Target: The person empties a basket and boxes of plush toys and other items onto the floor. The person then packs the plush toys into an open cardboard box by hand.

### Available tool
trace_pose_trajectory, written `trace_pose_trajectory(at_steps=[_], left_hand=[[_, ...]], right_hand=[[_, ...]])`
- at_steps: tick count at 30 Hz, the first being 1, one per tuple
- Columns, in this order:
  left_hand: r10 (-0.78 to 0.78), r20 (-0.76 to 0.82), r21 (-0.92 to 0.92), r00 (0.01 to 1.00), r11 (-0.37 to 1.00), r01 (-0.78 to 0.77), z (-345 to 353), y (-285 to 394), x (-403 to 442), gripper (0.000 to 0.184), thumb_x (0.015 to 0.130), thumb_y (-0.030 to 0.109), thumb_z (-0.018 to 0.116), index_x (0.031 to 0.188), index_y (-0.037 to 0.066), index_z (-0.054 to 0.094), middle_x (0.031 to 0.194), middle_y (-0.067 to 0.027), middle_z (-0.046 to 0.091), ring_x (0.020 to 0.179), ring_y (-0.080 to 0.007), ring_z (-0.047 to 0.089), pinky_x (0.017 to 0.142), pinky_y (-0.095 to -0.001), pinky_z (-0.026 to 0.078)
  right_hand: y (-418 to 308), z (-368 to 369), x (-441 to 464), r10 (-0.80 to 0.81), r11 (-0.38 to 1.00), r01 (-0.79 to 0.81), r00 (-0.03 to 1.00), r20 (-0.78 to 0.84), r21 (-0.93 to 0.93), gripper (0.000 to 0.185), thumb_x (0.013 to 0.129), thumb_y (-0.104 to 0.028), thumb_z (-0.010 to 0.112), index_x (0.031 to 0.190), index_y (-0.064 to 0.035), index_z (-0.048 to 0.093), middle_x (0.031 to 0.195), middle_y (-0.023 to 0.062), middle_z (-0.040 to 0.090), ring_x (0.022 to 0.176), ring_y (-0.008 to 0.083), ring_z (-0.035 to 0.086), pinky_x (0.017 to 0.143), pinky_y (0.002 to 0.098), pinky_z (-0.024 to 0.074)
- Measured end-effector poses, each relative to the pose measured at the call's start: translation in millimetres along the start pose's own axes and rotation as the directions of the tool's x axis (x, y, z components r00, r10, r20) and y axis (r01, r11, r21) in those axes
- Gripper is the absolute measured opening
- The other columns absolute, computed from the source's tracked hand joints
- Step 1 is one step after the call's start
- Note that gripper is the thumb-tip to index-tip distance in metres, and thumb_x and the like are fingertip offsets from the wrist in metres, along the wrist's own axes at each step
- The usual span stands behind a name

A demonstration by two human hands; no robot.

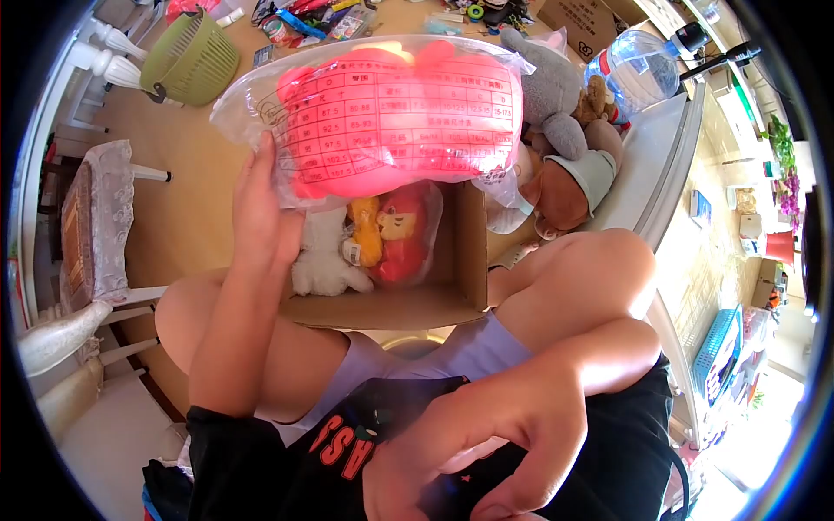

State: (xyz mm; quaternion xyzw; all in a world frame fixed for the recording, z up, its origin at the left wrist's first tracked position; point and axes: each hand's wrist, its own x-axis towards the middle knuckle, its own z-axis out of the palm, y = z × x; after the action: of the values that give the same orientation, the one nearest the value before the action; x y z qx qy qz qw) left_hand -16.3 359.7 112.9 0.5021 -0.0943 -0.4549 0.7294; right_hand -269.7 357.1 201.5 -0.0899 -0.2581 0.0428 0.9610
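Observation:
My left hand (271, 187) is closed on the left edge of a clear plastic bag (400, 117), with the thumb pointing up. A bright pink soft thing fills the bag, and a red size chart is printed on the plastic. Below the bag, an open cardboard box (465, 243) stands between my legs. Inside it lie a white plush toy (326, 252), an orange-yellow plush toy (365, 230) and a red plush toy (401, 239) in clear plastic. Close to my chest, my right hand (495, 425) is held with curved fingers apart and nothing visible in them.
Several plush toys, among them a grey one (547, 82), are piled to the right of the box beside a large water bottle (634, 69). A green basket (193, 61) stands at the upper left. Small items litter the floor ahead. A lace-covered stool (109, 217) is at left.

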Motion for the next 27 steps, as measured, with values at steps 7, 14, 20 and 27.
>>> trace_pose_trajectory(at_steps=[7, 14, 20, 27], left_hand=[[0.014, -0.003, 0.011, 1.000, 1.000, -0.014, 0.2, -0.2, 0.1, 0.040, 0.108, 0.032, 0.039, 0.135, 0.004, 0.047, 0.129, -0.0115, 0.060, 0.116, -0.0219, 0.060, 0.102, -0.0422, 0.048], [0.009, 0.022, -0.005, 1.000, 1.000, -0.009, 1.8, 0.8, -1.6, 0.039, 0.108, 0.030, 0.039, 0.135, 0.004, 0.048, 0.130, -0.0118, 0.060, 0.117, -0.0218, 0.060, 0.102, -0.0415, 0.047], [0.016, 0.010, -0.004, 1.000, 1.000, -0.016, 1.5, 1.3, -1.1, 0.039, 0.108, 0.030, 0.039, 0.135, 0.003, 0.048, 0.129, -0.0119, 0.060, 0.117, -0.0217, 0.060, 0.103, -0.0411, 0.047], [0.024, 0.032, -0.024, 0.999, 0.999, -0.023, -3.3, -1.0, 1.7, 0.038, 0.108, 0.029, 0.040, 0.134, 0.003, 0.049, 0.129, -0.0112, 0.061, 0.116, -0.0212, 0.060, 0.103, -0.0407, 0.047]], right_hand=[[-4.1, -2.6, 0.5, -0.004, 0.996, 0.007, 0.999, 0.035, -0.094, 0.030, 0.089, -0.007, 0.058, 0.114, 0.0089, 0.053, 0.113, 0.0155, 0.056, 0.106, 0.0209, 0.054, 0.093, 0.0320, 0.0421], [-6.4, -4.0, 1.9, -0.038, 0.984, 0.050, 0.996, 0.075, -0.169, 0.035, 0.092, -0.015, 0.059, 0.114, 0.0104, 0.053, 0.113, 0.0155, 0.055, 0.104, 0.0213, 0.053, 0.092, 0.0316, 0.0416], [-4.3, -4.2, -0.2, -0.018, 0.986, 0.028, 0.998, 0.059, -0.162, 0.036, 0.093, -0.018, 0.059, 0.114, 0.0107, 0.053, 0.114, 0.0158, 0.054, 0.104, 0.0216, 0.053, 0.091, 0.0314, 0.0416], [2.5, -4.3, -1.3, -0.064, 0.984, 0.072, 0.997, 0.050, -0.162, 0.036, 0.094, -0.019, 0.058, 0.115, 0.0101, 0.053, 0.114, 0.0163, 0.055, 0.104, 0.0216, 0.054, 0.090, 0.0310, 0.0420]])
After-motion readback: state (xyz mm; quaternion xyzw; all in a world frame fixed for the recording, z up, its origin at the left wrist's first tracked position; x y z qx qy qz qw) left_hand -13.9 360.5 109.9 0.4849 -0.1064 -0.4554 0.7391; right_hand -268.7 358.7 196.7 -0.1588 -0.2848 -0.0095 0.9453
